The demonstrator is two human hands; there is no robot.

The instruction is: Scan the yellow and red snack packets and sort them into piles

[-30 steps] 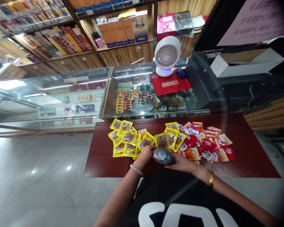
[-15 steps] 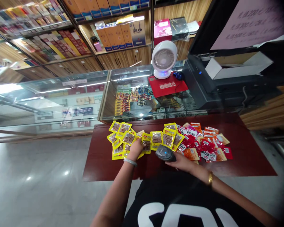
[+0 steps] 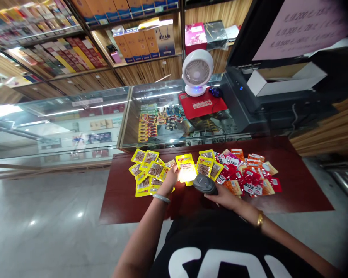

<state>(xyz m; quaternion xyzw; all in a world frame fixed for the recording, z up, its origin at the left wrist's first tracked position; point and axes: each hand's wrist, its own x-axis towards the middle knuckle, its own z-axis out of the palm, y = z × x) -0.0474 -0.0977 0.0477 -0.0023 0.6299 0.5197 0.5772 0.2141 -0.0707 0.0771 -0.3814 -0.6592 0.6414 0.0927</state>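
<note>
My left hand (image 3: pixel 171 177) pinches the left edge of a yellow snack packet (image 3: pixel 186 168), which is lit up brightly in its middle. Wrapped round the handle of a dark grey barcode scanner (image 3: pixel 204 183) is my right hand (image 3: pixel 224 197). The scanner's head points at the lit packet, just right of it. Left of my left hand lies a loose pile of similar yellow packets (image 3: pixel 145 170). More yellow packets (image 3: pixel 205 166) overlap beyond the scanner. They border a heap of red, orange and white packets (image 3: pixel 252 175) on the right.
The packets lie on a dark red tabletop (image 3: pixel 121 208). Behind it stands a glass display counter (image 3: pixel 159 143) bearing a white fan (image 3: pixel 197 71), a red mat (image 3: pixel 203 105) and a mouse (image 3: pixel 215 92). At the right are a dark checkout machine (image 3: pixel 266 112) and an open white box (image 3: pixel 287 81).
My left hand has lifted a yellow packet and moved it slightly right, in front of the scanner. Bright light now falls on the packet. The scanner has shifted only a little.
</note>
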